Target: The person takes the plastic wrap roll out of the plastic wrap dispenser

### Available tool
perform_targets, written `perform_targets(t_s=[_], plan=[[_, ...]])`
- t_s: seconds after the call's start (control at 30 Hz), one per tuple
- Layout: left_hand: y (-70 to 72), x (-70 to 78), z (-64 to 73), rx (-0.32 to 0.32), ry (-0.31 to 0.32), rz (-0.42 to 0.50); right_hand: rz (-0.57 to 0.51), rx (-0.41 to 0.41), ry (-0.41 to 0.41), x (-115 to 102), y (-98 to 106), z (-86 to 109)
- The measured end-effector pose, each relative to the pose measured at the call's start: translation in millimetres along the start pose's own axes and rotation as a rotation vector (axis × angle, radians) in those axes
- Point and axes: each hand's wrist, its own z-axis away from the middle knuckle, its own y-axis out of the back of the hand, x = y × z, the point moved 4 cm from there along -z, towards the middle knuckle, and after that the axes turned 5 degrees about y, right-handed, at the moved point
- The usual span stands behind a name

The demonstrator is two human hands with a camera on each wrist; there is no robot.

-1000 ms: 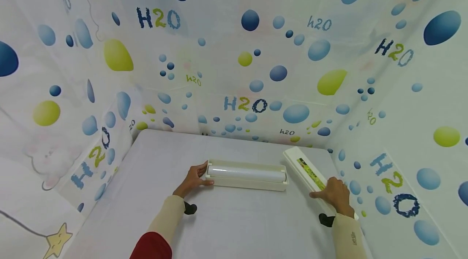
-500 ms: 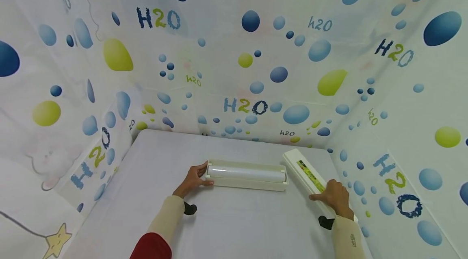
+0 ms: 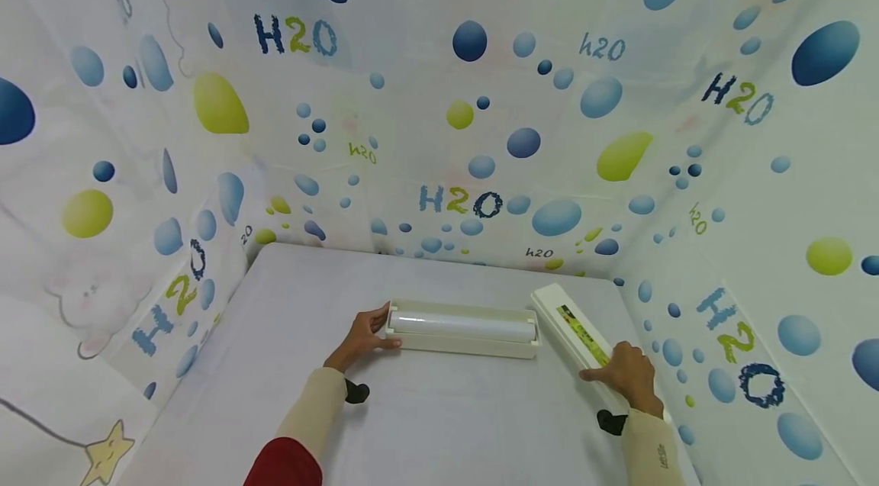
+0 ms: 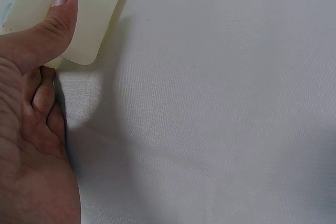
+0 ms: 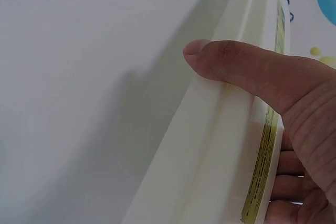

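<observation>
A long cream plastic box [image 3: 467, 349], uncovered, lies across the table with a shiny roll of clear film [image 3: 463, 326] inside it. My left hand [image 3: 359, 335] grips the box's left end, thumb on the near side and fingers at the back; the left wrist view shows the thumb flat against the box's corner [image 4: 89, 35]. On the right, my right hand [image 3: 625, 373] holds a long cream lid [image 3: 559, 303] with a yellow-green label [image 3: 582, 335], slanting beside the box. In the right wrist view the thumb crosses one long side of the lid [image 5: 210, 145], fingers round the other.
Both things are on a table covered in white cloth [image 3: 439, 425]. White curtains with blue and green dots and "H2O" lettering [image 3: 474, 89] enclose the back and both sides. The right curtain [image 3: 742, 333] hangs close beside my right hand.
The far end of the lid has dropped slightly toward me, and my right hand has shifted a little down with it. The left hand and the box stay in place.
</observation>
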Motion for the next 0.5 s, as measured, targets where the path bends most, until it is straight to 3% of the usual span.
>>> perform_targets(t_s=[0.5], plan=[[-0.7, 0.4, 0.7, 0.008, -0.005, 0.021, 0.022, 0.019, 0.016, 3.2, -10.9, 8.0]])
